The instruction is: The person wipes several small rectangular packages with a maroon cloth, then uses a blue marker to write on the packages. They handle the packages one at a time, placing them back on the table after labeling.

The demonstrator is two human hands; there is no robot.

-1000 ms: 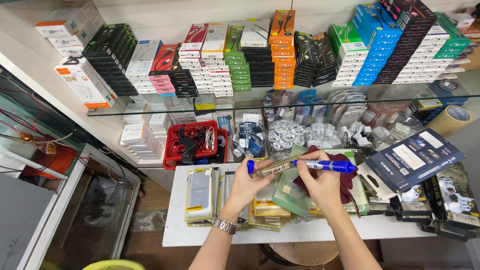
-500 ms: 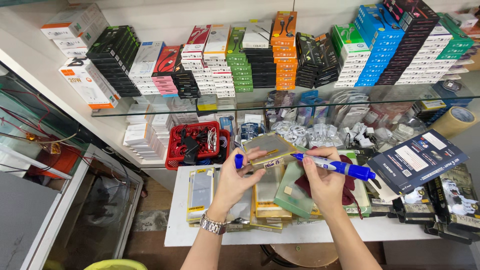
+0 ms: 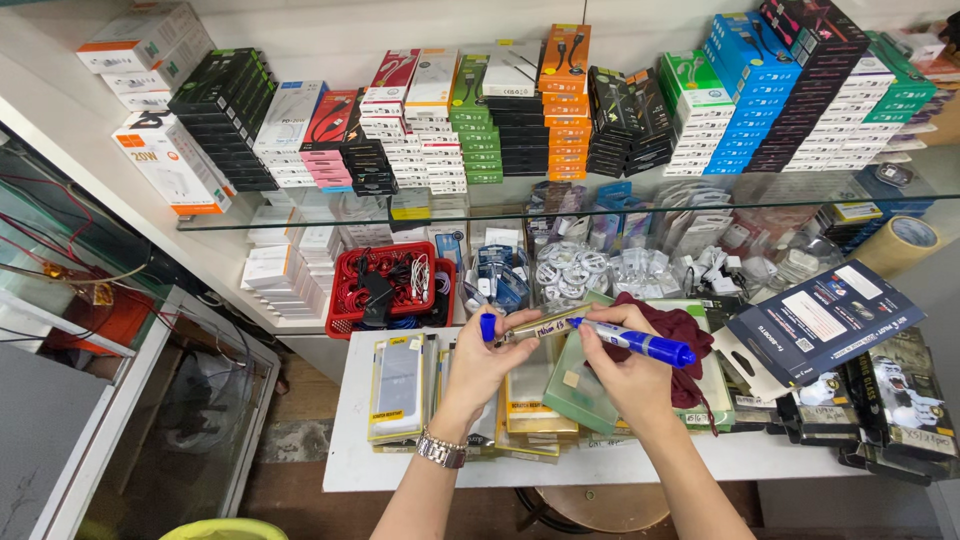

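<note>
My left hand (image 3: pixel 487 368) holds a thin flat clear-and-gold package (image 3: pixel 542 325), seen nearly edge-on, and pinches a blue marker cap (image 3: pixel 488 327) at its left end. In my right hand (image 3: pixel 622 378) is an uncapped blue marker (image 3: pixel 643 345); its tip rests against the package near the middle. Both hands hover above a white table (image 3: pixel 350 440) stacked with similar flat packs (image 3: pixel 398 385). A metal watch is on my left wrist.
A red basket of cables (image 3: pixel 385 290) stands behind the table. A glass shelf (image 3: pixel 300 215) carries rows of stacked boxes. A maroon cloth (image 3: pixel 685 330), a dark blue package (image 3: pixel 822 320) and a tape roll (image 3: pixel 900 245) lie to the right. A round stool (image 3: pixel 600 508) sits under the table.
The cap came off the marker and went into my left hand. The package was lifted, then dropped slightly and tilted flatter, and the marker tip moved onto it.
</note>
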